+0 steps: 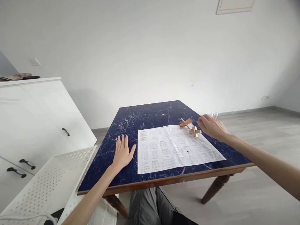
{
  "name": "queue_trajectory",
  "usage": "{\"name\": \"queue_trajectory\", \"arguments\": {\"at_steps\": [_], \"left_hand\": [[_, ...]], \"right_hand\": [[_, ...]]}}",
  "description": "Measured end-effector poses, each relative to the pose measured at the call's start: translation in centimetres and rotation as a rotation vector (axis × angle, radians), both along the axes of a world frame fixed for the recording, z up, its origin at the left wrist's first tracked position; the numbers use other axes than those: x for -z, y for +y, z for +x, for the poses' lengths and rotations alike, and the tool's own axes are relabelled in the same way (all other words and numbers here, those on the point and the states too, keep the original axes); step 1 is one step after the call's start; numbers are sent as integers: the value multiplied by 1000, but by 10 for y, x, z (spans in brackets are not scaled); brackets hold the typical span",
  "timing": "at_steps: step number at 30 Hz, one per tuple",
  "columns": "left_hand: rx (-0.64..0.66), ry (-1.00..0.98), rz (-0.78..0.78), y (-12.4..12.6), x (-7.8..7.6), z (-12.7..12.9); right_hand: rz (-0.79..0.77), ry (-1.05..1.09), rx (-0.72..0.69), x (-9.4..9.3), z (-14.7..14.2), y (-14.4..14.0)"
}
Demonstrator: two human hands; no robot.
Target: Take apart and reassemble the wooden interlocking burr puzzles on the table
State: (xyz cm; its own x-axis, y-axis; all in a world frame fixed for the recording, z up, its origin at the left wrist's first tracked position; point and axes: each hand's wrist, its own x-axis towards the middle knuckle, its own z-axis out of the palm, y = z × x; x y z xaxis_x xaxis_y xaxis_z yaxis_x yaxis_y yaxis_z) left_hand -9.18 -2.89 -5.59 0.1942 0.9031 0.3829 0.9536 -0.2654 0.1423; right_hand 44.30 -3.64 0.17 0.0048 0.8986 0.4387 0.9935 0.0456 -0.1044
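Observation:
My left hand (122,152) lies flat on the dark blue table, its fingers spread, just left of a printed sheet (161,156). Over the table's right side is my right hand (212,126), fingers curled together; whether anything sits between them is hidden. Close to its fingertips, a small interlocking wooden block puzzle (195,132) rests on the sheet's upper right part. Beside that, at the sheet's top edge, are crossed wooden pieces (185,123), one of them a thin stick. The sheet is creased and carries rows of small printed diagrams.
The blue marbled table (145,115) has a brown wooden edge and turned legs. At left stand a white cabinet (47,112) with dark handles and a white perforated container (49,178). Small white objects (214,114) show behind my right hand. A pale wall rises behind the table.

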Motion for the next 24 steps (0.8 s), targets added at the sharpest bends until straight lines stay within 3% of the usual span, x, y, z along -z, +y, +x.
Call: {"name": "queue_trajectory", "arguments": {"at_steps": [4, 8, 13, 24], "left_hand": [[-21, 12, 33, -1, 0, 3], [-40, 18, 25, -2, -1, 4], [-87, 6, 30, -8, 0, 4], [-144, -32, 14, -36, 3, 2]], "right_hand": [[14, -88, -216, -5, -1, 20], [-12, -119, -329, -3, -4, 40], [-101, -89, -286, 4, -3, 64], [-461, -58, -228, 12, 0, 98]]}}
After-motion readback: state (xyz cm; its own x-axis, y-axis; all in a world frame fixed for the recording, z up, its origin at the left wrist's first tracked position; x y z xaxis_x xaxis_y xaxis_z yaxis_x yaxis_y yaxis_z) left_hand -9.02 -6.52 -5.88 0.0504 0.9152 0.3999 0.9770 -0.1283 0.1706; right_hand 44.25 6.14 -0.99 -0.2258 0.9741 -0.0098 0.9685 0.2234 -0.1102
